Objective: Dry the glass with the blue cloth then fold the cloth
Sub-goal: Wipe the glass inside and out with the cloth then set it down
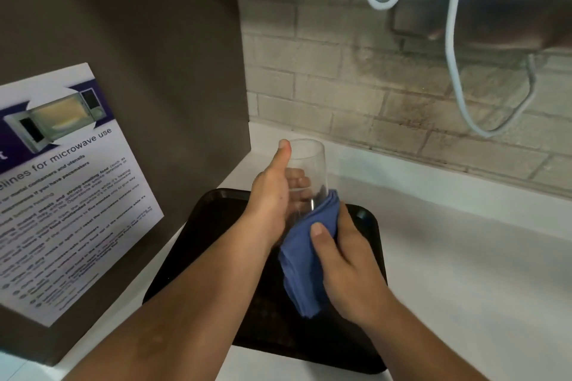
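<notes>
A clear drinking glass (309,161) is held tilted above a black tray (198,250). My left hand (269,195) grips the glass around its upper part, thumb along the side near the rim, fingers showing through the glass. My right hand (343,260) is closed on the blue cloth (305,257), which is bunched around the lower end of the glass and hangs down over the tray. The base of the glass is hidden inside the cloth.
A dark panel with a microwave-use notice (62,189) stands close on the left. The white counter (464,257) runs to the right, backed by a brick-tile wall (340,86). A pale cable (452,49) dangles at upper right.
</notes>
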Tool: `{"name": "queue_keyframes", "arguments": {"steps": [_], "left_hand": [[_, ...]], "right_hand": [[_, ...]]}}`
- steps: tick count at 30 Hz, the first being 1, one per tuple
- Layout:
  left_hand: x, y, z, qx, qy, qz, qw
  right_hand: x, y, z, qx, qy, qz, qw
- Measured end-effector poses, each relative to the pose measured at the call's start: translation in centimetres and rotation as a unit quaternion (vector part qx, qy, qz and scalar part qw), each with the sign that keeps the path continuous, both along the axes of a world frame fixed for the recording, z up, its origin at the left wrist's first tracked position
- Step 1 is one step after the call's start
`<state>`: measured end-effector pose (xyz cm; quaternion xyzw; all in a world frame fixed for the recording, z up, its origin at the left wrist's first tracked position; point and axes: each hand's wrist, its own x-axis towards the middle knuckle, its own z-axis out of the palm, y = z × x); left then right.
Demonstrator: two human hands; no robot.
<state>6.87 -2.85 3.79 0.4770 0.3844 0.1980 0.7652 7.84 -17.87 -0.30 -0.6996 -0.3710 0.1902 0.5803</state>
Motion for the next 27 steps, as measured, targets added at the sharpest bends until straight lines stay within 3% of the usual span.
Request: {"name": "queue_keyframes", "arguments": {"steps": [2,3,6,8,10,18,24,27], "left_hand": [[-0.2,-0.4,-0.2,0.013,0.014,-0.035,0.999],[-0.4,-0.6,-0.3,-0.012,0.002,-0.061,0.998],[-1.0,-1.3,-0.3,-0.097,-0.06,-0.107,0.988],[-0.9,-1.3,-0.3,-0.083,-0.067,-0.096,0.99],[-0.9,-1.2,0.1,-0.059,-0.055,-0.073,0.994],[-0.5,-1.2,0.4,0.044,0.036,-0.088,0.994],[-1.3,-1.7,-0.5,0.008,-0.067,-0.139,0.988],[-1.3,-2.0,-0.5,-0.041,-0.106,-0.158,0.981]], "right_hand": [[0.6,1.2,1.1,-0.018,-0.116,-0.037,0.992],[1.4,2.0,1.9,-0.011,-0.122,-0.067,0.99],[4.3,3.5,4.0,0.023,0.011,-0.124,0.992],[5.0,3.5,3.6,0.049,0.139,-0.104,0.984],[3.9,2.8,2.5,0.057,0.169,-0.077,0.981],[2.7,1.9,0.4,0.036,0.038,-0.087,0.995],[2.1,2.1,1.5,0.037,-0.125,-0.12,0.984],[2.9,2.7,2.9,0.051,-0.106,-0.152,0.981]]}}
